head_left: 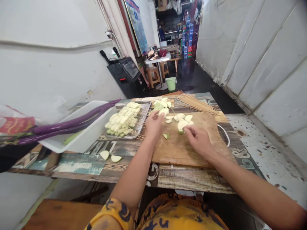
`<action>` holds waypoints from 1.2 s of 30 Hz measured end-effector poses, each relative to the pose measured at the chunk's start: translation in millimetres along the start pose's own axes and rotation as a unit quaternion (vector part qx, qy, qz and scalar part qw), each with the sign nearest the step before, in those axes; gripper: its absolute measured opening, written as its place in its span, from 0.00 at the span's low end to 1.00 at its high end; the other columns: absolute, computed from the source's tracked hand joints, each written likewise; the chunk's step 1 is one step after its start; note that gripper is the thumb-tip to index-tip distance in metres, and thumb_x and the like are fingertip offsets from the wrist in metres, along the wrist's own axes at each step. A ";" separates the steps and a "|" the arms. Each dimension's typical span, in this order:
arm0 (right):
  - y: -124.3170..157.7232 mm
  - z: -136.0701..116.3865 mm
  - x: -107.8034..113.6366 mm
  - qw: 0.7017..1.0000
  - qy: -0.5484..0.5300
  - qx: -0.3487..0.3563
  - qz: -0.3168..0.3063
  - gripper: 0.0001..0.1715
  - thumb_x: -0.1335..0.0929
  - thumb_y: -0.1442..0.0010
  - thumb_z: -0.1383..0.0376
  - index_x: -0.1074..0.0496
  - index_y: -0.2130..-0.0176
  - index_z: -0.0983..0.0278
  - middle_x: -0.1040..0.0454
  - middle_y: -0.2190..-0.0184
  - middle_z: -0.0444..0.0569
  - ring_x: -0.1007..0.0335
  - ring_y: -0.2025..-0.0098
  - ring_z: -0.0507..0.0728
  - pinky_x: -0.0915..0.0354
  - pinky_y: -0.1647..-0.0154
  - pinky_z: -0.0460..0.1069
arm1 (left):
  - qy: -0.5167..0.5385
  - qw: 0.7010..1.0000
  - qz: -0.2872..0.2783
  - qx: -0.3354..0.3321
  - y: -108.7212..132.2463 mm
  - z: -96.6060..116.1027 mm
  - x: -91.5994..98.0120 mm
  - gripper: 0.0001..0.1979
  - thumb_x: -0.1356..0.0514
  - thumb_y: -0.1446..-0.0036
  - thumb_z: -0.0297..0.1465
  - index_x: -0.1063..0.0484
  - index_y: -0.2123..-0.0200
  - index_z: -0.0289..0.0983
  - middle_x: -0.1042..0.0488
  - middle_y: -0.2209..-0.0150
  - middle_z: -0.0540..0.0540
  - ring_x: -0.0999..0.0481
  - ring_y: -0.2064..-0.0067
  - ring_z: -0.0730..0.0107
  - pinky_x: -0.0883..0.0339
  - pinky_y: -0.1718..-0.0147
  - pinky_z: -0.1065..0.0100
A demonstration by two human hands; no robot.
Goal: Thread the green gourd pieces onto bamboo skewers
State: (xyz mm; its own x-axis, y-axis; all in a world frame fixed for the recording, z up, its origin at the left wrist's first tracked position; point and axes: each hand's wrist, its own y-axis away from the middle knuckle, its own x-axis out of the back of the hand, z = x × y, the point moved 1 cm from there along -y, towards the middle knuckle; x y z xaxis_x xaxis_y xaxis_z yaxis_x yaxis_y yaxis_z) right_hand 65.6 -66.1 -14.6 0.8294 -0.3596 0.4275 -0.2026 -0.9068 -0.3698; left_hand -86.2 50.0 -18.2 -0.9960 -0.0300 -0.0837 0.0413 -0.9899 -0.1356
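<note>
My left hand (154, 124) is closed, thumb and fingers pinching a pale vegetable slice (164, 111) above the far left part of the wooden cutting board (184, 153). My right hand (198, 139) has its fingertips closed at the edge of another pale slice (182, 124) with green skin, among several slices on the board. Between the hands lies a small green-skinned end piece (166, 136). More cut slices (163, 103) are heaped beyond the board. To the left, a metal tray (140, 129) carries slices threaded on sticks (123, 118).
A white bin (88, 142) with long purple eggplants (79, 124) stands at the left. Bamboo skewers (198, 103) lie behind the board. Two half-round slices (116, 158) rest on the patterned table (79, 164) near its front edge. A green bucket (171, 84) stands on the floor beyond.
</note>
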 end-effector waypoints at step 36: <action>9.1 7.6 -8.6 0.988 0.106 0.082 -0.075 0.12 0.39 0.41 0.65 0.27 0.65 0.64 0.24 0.73 0.46 0.31 0.73 0.53 0.41 0.71 0.46 | 0.244 0.958 -0.005 0.151 -1.7 13.2 8.5 0.03 0.43 0.47 0.26 0.31 0.68 0.32 0.23 0.68 0.44 0.22 0.67 0.69 0.30 0.59 0.61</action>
State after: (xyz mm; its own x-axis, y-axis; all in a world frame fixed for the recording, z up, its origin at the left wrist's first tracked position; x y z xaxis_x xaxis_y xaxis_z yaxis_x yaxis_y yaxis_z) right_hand 60.6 -69.6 -28.0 0.7120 -0.2772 0.6451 0.0168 -0.9118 -0.4103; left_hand -95.8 49.6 -5.7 -0.8376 -0.0252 -0.5457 -0.0663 -0.9869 0.1473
